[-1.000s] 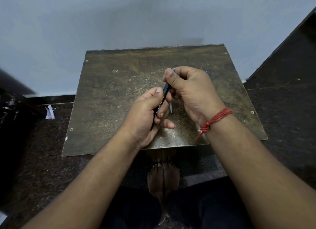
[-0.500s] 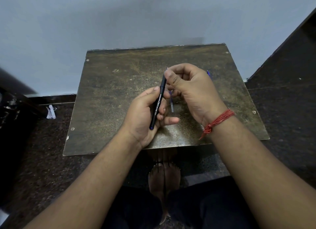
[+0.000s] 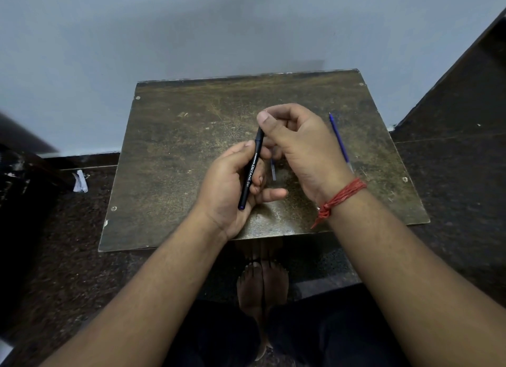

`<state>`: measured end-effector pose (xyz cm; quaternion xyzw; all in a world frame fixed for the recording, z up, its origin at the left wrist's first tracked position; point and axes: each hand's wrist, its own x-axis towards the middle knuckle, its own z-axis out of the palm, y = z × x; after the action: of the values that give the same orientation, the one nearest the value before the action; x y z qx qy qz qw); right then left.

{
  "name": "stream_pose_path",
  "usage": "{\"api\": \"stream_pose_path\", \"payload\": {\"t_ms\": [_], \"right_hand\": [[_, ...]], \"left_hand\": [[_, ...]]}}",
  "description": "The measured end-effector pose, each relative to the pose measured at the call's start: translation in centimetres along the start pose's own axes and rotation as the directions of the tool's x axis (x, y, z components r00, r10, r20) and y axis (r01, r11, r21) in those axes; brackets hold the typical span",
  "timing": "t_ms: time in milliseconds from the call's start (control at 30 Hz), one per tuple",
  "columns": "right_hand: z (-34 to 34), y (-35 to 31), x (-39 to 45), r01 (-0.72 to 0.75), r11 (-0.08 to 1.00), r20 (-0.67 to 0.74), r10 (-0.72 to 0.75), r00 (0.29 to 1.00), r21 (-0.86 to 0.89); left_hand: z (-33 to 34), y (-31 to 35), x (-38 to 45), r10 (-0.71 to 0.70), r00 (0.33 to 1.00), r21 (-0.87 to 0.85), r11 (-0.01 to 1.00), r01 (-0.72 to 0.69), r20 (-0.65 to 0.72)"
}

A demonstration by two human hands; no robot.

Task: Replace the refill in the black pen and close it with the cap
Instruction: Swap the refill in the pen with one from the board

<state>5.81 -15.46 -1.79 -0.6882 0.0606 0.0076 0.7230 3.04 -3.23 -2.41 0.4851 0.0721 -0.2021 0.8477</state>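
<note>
Black pen (image 3: 250,172) lies slanted in the left hand (image 3: 232,186), fingers curled round the barrel. Right hand (image 3: 295,147) pinches its upper end. Judged step: reassembly; next, align and seat the cap. A blue refill (image 3: 339,142) lies on the counter (image 3: 169,161).

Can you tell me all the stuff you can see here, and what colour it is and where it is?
Slim black pen barrel with white lettering: one, black, held above the board's middle.
Thin blue refill: one, blue, lying on the board's right side.
Small clear piece with a blue streak: one, below the right hand's fingers; what it is cannot be told.
Worn brown board: one, brown, on the dark floor against the wall.
Dark speckled floor: around the board.
Pale grey wall: behind the board.
White crumpled scrap: one, white, on the floor left of the board.
Red thread band: one, red, tied round the right wrist.
Bare feet: two, under the board's near edge.
Left hand: grips the barrel.
Right hand: pinches the barrel's top end.
</note>
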Motion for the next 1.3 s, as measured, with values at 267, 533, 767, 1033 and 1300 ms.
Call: {"api": "stream_pose_path", "payload": {"t_ms": [267,533,767,1033,1300], "right_hand": [[0.0,0.3,0.3,0.011,0.998,-0.025,-0.012,1.000,-0.062],[0.0,0.0,0.1,0.022,0.996,-0.058,-0.028,0.998,-0.091],[0.1,-0.3,0.0,0.004,0.999,-0.040,-0.005,0.999,-0.042],[0.2,-0.6,-0.4,0.011,0.998,-0.055,-0.014,0.998,-0.061],[0.2,-0.7,-0.3,-0.003,0.997,-0.065,-0.003,0.998,-0.080]], "left_hand": [[0.2,0.1,-0.1,-0.005,1.000,0.006,1.000,0.005,-0.010],[0.2,0.0,-0.1,-0.007,1.000,0.013,1.000,0.007,-0.002],[0.2,0.0,-0.1,-0.010,1.000,0.009,1.000,0.010,0.001],[0.2,-0.1,-0.1,-0.008,1.000,0.001,1.000,0.008,-0.003],[0.2,-0.1,0.0,-0.009,1.000,0.003,1.000,0.009,-0.006]]}}
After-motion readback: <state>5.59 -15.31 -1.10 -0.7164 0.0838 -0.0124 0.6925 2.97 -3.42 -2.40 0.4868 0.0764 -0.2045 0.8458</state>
